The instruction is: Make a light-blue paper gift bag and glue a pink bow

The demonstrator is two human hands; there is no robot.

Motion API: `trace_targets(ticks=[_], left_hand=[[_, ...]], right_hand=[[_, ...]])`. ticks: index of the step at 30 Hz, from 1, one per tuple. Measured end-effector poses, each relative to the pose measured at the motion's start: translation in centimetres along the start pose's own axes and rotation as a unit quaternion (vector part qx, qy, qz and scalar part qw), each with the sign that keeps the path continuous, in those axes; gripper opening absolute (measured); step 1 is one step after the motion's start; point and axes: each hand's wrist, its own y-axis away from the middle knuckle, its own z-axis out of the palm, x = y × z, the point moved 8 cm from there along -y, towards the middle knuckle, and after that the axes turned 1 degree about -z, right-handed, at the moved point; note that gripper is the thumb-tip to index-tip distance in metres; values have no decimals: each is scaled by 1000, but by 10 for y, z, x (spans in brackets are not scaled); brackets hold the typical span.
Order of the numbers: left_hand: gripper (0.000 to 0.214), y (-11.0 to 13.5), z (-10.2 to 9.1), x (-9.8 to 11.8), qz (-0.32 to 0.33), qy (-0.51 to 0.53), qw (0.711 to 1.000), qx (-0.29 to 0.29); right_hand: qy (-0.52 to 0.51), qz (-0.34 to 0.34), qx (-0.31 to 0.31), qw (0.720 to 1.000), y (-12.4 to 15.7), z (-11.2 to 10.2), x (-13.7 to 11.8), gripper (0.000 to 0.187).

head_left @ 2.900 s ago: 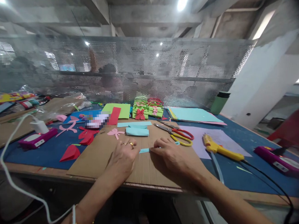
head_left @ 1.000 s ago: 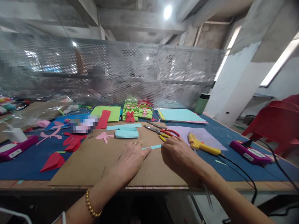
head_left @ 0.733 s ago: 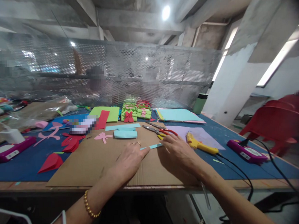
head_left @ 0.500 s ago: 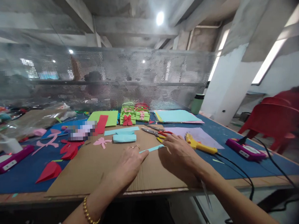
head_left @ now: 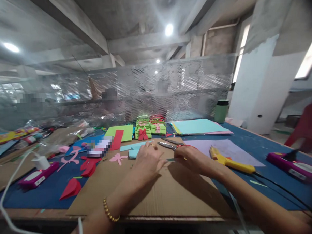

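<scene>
My left hand [head_left: 149, 157] is over the cardboard sheet [head_left: 148, 195], its fingers stretched and apart. It covers part of a folded light-blue paper piece [head_left: 133, 153] and lies near a light-blue paper sheet [head_left: 127, 146]. Between the hands, a short bit of a light-blue paper strip [head_left: 170, 160] shows; the rest is hidden. My right hand [head_left: 188, 158] has its fingers curled down at the strip's right end, closed on it. Just beyond that hand are scissors [head_left: 167, 145], their handles partly covered by it.
A yellow glue gun [head_left: 231, 163] with a black cord lies to the right on lilac paper [head_left: 223, 147]. Green paper bags with bows [head_left: 143, 132] stand behind. Pink [head_left: 118, 158] and red cut-outs [head_left: 71, 188] lie left. Purple power strips [head_left: 293, 165] sit at both sides.
My left hand has come off the strip and its fingers have spread, now covering part of the folded blue paper. My right hand stays by the strip's end. The view has shifted.
</scene>
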Motion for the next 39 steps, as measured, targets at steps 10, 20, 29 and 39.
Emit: trace_targets(ticks=[10, 20, 29, 39], left_hand=[[17, -70, -6, -59, -86, 341, 936, 27], [44, -51, 35, -98, -209, 587, 776, 98], [37, -48, 41, -91, -207, 649, 725, 101], [43, -47, 25, -98, -205, 627, 745, 99]], right_hand=[[-219, 89, 123, 964, -61, -38, 18, 34], [-381, 82, 41, 920, -59, 25, -2, 43], [-316, 106, 48, 942, -55, 28, -10, 34], [-213, 98, 9, 972, -49, 17, -3, 34]])
